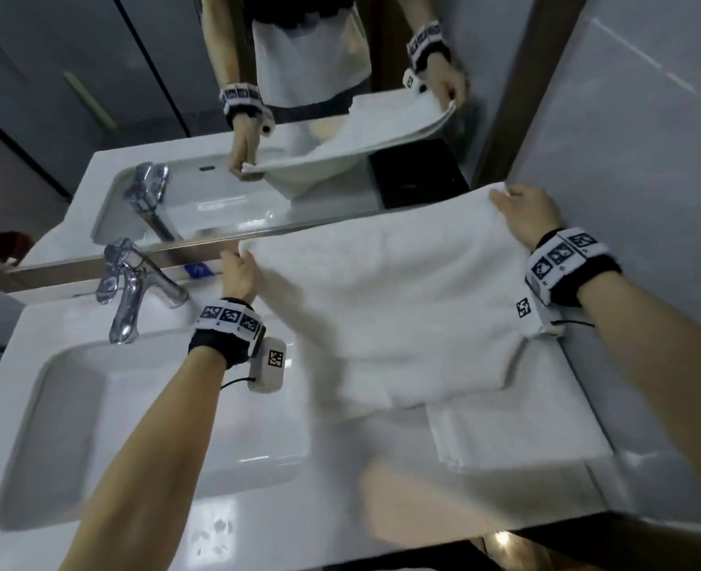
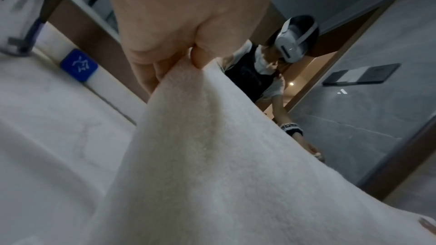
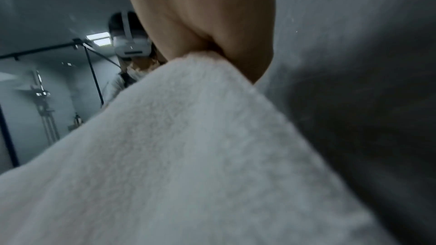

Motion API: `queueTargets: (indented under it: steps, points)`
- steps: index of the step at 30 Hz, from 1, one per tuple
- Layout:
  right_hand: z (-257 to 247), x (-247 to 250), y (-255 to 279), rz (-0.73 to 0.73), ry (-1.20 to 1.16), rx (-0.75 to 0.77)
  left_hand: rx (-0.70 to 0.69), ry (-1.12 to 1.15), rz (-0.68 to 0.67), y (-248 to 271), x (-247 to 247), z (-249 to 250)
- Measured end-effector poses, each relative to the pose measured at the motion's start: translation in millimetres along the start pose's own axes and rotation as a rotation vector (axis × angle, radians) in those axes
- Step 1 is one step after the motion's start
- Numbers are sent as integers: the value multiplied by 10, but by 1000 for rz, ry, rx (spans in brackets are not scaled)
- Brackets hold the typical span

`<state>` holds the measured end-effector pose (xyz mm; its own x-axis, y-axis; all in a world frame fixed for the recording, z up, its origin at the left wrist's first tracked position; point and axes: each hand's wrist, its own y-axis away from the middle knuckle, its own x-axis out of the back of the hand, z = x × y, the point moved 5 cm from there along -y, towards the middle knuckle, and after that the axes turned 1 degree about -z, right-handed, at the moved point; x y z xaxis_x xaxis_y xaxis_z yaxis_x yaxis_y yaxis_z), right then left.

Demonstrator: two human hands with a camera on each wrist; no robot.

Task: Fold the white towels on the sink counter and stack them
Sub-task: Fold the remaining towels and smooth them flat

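A white towel [image 1: 390, 298] is held up over the right side of the sink counter [image 1: 283, 500], doubled over, its lower fold hanging near the counter. My left hand [image 1: 239, 267] pinches its far left corner, close to the mirror. My right hand [image 1: 526, 212] pinches the far right corner by the wall. The left wrist view shows thumb and fingers [image 2: 198, 59] clamped on the towel [image 2: 212, 156] edge. In the right wrist view the towel [image 3: 188, 146] corner is caught between thumb and palm. A folded white towel [image 1: 513, 434] lies flat on the counter under the held one.
The basin [image 1: 93, 426] sinks into the counter at left, with a chrome faucet [image 1: 130, 290] behind it. A mirror [image 1: 258, 138] runs along the back edge. A grey tiled wall [image 1: 649, 158] closes the right side. A blue label [image 2: 79, 64] sits on the counter's back ledge.
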<state>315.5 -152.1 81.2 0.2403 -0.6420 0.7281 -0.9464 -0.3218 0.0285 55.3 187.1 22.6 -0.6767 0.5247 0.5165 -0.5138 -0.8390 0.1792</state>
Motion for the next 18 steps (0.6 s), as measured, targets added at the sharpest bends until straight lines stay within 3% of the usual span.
queueTargets:
  steps: [4, 11, 15, 18]
  points:
    - [56, -217, -225, 36, 31, -26, 51, -4, -13, -289, -144, -128]
    - [250, -513, -601, -28, 120, -132, 61, 13, 1, -611, -417, -258]
    - [443, -751, -656, -239, 156, -285, 211, -32, -115, -706, -626, -470]
    - [699, -837, -533, -414, 65, -474, 225, -103, -254, -725, -670, -652]
